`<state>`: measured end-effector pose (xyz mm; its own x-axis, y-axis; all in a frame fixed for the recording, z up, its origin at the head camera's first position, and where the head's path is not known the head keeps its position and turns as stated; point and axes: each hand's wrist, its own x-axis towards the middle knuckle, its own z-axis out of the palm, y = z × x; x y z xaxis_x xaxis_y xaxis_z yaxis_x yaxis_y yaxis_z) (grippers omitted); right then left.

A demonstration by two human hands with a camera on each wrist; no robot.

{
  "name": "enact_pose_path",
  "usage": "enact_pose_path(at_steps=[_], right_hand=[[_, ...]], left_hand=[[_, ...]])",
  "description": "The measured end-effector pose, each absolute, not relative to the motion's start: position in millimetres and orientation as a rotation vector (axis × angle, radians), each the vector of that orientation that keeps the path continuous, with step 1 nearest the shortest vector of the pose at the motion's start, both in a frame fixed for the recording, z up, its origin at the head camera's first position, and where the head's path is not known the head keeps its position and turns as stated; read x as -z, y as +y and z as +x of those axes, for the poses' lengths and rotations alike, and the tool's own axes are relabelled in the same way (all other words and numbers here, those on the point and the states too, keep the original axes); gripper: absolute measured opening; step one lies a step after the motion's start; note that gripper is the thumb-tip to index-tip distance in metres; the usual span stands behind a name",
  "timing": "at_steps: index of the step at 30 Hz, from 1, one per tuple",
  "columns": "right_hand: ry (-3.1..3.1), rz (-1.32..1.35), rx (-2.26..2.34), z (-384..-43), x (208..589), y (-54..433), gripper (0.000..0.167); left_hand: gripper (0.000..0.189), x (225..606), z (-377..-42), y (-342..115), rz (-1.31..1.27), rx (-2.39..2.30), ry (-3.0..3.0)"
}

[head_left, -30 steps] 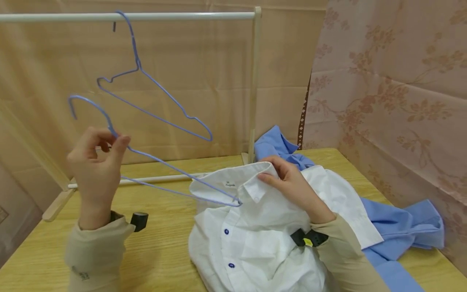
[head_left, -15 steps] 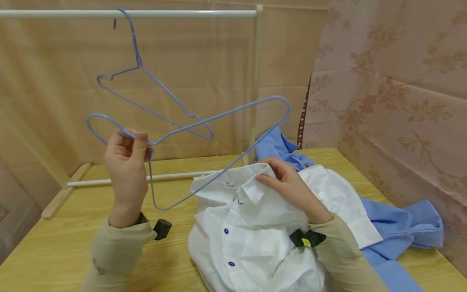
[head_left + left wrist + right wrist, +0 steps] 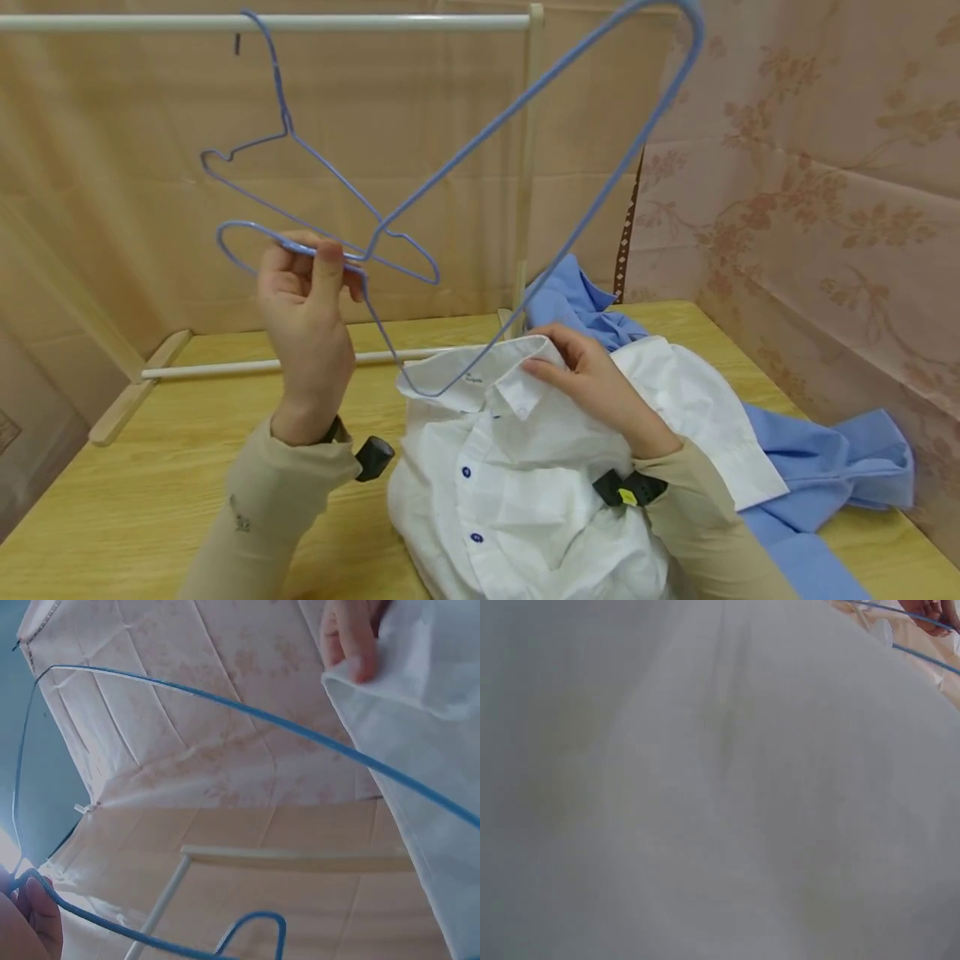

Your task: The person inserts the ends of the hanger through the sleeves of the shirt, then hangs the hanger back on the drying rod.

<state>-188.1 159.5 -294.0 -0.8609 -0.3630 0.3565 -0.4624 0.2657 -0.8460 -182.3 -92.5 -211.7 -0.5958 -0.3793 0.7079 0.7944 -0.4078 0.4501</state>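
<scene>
My left hand [image 3: 311,333] pinches a blue wire clothes hanger [image 3: 696,37] at the neck below its hook, between thumb and fingers. The hanger is turned on its side, one long end raised to the upper right. Its lower corner overlaps the inside of the collar on a white shirt [image 3: 517,492]. With thumb and fingers my right hand [image 3: 596,387] grips that collar at its right side. The shirt lies bunched on the table, dark blue buttons down its front. White cloth [image 3: 705,787] fills most of the right wrist view and hides the right hand there.
Another blue wire hanger [image 3: 287,132] hangs from the white rail [image 3: 420,24] of a rack at the back. Blue garments [image 3: 832,458] lie to the right, partly under the white sleeve. A patterned curtain [image 3: 825,208] borders the wooden table [image 3: 112,517] on the right.
My left hand has moved right and slightly up, turning the hanger so its far end swings upward and its lower corner reaches the collar. The right hand keeps its grip on the collar.
</scene>
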Motion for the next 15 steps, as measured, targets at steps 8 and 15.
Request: enact_pose_path(at_steps=[8,15], right_hand=[[-2.411,0.787,-1.651,-187,291,159,0.021],[-2.311,0.764,-1.627,-182,288,162,0.022]], left_hand=[[0.023,213,-185,-76,-0.695,2.141,-1.001],[0.018,229,-194,-69,-0.676,2.071,-1.133]])
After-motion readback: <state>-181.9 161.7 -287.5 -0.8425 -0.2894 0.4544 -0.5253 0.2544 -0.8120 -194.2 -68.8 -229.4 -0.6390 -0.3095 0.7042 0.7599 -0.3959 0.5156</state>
